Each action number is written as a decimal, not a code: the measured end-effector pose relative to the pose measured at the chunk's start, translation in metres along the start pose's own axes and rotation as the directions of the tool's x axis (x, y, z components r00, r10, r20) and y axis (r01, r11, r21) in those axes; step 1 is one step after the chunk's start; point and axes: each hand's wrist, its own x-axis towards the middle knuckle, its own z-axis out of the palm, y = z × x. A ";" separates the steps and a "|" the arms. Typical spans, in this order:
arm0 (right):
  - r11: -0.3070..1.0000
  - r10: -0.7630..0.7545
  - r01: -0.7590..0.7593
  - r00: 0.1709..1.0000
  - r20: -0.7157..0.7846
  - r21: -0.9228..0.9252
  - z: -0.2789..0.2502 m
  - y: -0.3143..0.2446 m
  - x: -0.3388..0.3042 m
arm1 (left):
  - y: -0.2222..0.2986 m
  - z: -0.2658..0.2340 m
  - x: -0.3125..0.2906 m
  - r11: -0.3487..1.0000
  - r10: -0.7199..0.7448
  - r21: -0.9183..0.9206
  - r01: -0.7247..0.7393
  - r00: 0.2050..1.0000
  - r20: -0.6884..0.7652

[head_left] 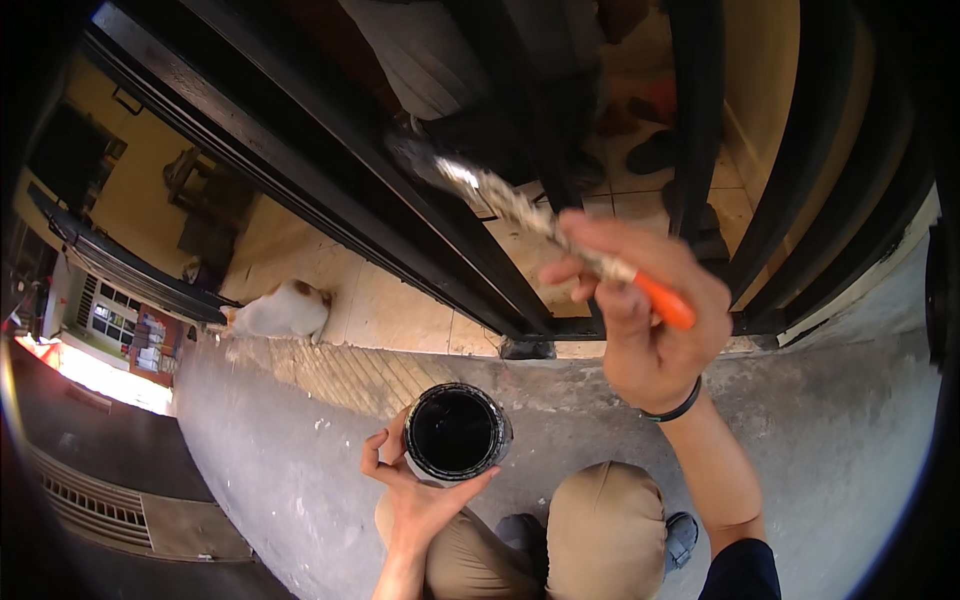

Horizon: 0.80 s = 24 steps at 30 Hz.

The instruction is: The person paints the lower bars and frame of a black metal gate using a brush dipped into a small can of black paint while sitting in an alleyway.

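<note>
Grey concrete floor (300, 440), dark gate bars (700, 100) beyond; white/brown cat (285, 310) on tiles (375, 305) off left. L hand (420, 505) wrapped round can (455, 387) w/ black paint (452, 432), mouth up, nr knees (605, 515). R hand (680, 345), well apart, clamped on orange-handled brush (525, 212), bristles nr gate bars; blurred, can't tell if touching.
</note>
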 end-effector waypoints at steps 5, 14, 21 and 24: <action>0.963 0.232 -0.212 0.966 0.114 -0.167 -0.031 0.020 -0.082 | 0.003 -0.004 0.000 0.998 -0.051 -0.047 0.052 0.998 0.038; 0.970 0.089 -0.045 0.981 0.175 -0.241 -0.002 -0.008 0.029 | 0.001 -0.002 0.002 0.998 -0.022 -0.059 0.023 0.999 0.028; 0.996 -0.087 0.089 0.992 0.092 -0.018 0.011 -0.006 0.038 | -0.001 0.001 0.001 0.997 -0.050 -0.062 0.050 0.999 0.009; 0.986 0.089 -0.058 0.975 0.202 -0.155 -0.009 0.007 -0.026 | -0.001 -0.001 0.000 0.995 -0.070 -0.074 0.070 0.998 -0.002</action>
